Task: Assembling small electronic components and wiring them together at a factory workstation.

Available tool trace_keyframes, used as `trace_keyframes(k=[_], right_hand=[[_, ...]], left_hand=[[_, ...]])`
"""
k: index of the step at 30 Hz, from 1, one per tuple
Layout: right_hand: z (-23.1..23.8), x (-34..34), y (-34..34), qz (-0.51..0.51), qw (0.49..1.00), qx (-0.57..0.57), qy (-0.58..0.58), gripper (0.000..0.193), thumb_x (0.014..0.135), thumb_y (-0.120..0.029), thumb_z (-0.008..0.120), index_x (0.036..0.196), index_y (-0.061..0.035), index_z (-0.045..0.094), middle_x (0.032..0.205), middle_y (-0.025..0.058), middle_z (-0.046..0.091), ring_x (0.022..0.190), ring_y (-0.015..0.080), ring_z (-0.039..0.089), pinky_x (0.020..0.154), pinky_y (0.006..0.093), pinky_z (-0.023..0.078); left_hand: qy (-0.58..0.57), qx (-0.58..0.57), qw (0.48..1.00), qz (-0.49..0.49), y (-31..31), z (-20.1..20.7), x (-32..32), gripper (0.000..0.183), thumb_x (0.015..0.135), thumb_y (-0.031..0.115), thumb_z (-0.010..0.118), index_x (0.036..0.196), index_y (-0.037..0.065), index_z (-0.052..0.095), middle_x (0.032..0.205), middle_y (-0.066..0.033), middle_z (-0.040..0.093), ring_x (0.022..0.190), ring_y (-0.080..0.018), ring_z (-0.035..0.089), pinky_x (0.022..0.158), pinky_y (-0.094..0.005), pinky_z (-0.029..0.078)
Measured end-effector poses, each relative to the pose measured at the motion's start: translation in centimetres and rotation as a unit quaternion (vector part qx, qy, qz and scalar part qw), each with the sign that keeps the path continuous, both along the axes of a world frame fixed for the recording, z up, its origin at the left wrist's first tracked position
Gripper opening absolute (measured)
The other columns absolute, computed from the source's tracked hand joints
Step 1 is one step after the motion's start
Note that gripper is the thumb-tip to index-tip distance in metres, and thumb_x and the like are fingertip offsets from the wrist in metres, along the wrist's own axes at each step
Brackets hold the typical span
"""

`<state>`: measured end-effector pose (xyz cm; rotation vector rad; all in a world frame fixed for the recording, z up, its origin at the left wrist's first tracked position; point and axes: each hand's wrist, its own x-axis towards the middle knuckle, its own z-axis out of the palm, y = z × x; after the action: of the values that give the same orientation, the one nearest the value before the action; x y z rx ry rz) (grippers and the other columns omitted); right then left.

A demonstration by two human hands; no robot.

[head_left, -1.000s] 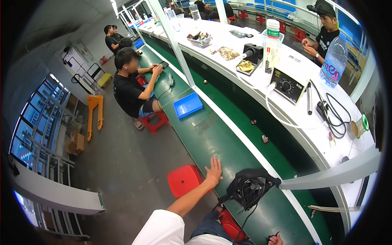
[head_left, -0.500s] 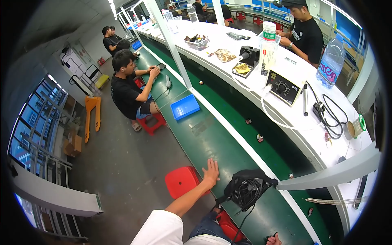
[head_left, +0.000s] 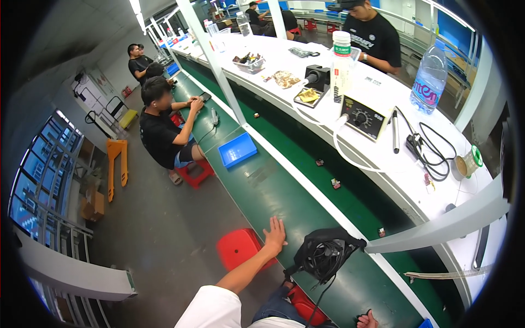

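Observation:
My left hand [head_left: 275,235] lies flat on the green bench [head_left: 273,188], its fingers spread and nothing in it. To its right is a black pouch [head_left: 324,254] with a coiled black cable [head_left: 328,261] bundled in it; one strand hangs down toward my lap. My right hand [head_left: 367,319] shows only in part at the bottom edge, over the bench. Its fingers are curled beside a small dark loop, and what they hold, if anything, I cannot make out.
Ahead lies a blue tray [head_left: 238,150]. A red stool [head_left: 239,249] stands left of the bench. On the white raised counter are a soldering station [head_left: 362,117], a water bottle [head_left: 428,79] and a solder spool [head_left: 469,162]. A metal post [head_left: 437,224] crosses at right. A person [head_left: 164,123] sits further along.
The whole view has shifted slightly, so the counter and bench things appear further left. My left hand stays flat on the bench. A blue edge now shows at the bottom right.

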<state>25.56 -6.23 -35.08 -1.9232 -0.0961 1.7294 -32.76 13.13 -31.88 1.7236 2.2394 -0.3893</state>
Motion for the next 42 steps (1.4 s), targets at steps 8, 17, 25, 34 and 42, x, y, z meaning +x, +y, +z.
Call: trace_keyframes(k=[8,17,25,34,42], right_hand=[[-1.4,0.3,-0.8,0.007,1.0,-0.003,-0.001,0.046,0.097,-0.043,0.055,0.112,-0.002,0.068,0.093,0.0097,0.074,0.059,0.0151,0.061,0.053,0.0269,0.051],[1.7,-2.4,0.5,-0.032,0.993,0.014,-0.111,0.053,0.089,-0.048,0.069,0.086,0.0043,0.066,0.073,0.0163,0.071,0.049,0.0212,0.065,0.043,0.0317,0.053],[0.6,-3.1,-1.4,-0.077,0.988,0.068,-0.114,0.041,0.093,-0.042,0.065,0.095,-0.0014,0.067,0.079,0.0135,0.073,0.05,0.0178,0.064,0.043,0.028,0.05],[1.9,-3.6,-4.5,-0.116,0.969,0.107,-0.189,0.042,0.094,-0.038,0.066,0.099,0.0034,0.069,0.079,0.0121,0.074,0.046,0.0134,0.06,0.038,0.0233,0.041],[-4.0,-0.6,-8.0,-0.094,0.891,0.182,-0.406,0.033,0.096,-0.031,0.063,0.095,0.0011,0.07,0.079,0.0095,0.074,0.048,0.0114,0.06,0.043,0.0226,0.043]], left_hand=[[-0.032,0.03,0.999,0.019,-0.9,0.8,-0.4,0.108,0.075,0.043,0.081,0.152,-0.002,0.02,0.16,-0.0265,0.015,0.15,-0.0387,0.015,0.104,-0.0644,0.04],[-0.208,0.38,0.898,0.077,-11.8,2.8,2.0,0.038,0.074,-0.007,0.058,0.112,-0.004,0.059,0.116,-0.022,0.061,0.111,-0.0411,0.056,0.097,-0.0458,0.044],[-0.381,0.013,0.917,0.117,-22.6,1.4,6.1,0.021,0.073,0.0,0.056,0.086,0.01,0.069,0.084,-0.0135,0.069,0.082,-0.0338,0.067,0.072,-0.0414,0.053],[-0.42,-0.208,0.857,-0.215,-18.1,3.4,12.0,0.023,0.088,0.016,0.053,0.104,0.01,0.069,0.102,-0.0126,0.071,0.097,-0.0334,0.067,0.085,-0.043,0.053],[-0.598,-0.19,0.743,-0.233,-15.9,6.8,23.2,0.019,0.092,0.02,0.063,0.104,0.006,0.068,0.096,-0.0116,0.071,0.086,-0.0295,0.07,0.073,-0.0366,0.054]])
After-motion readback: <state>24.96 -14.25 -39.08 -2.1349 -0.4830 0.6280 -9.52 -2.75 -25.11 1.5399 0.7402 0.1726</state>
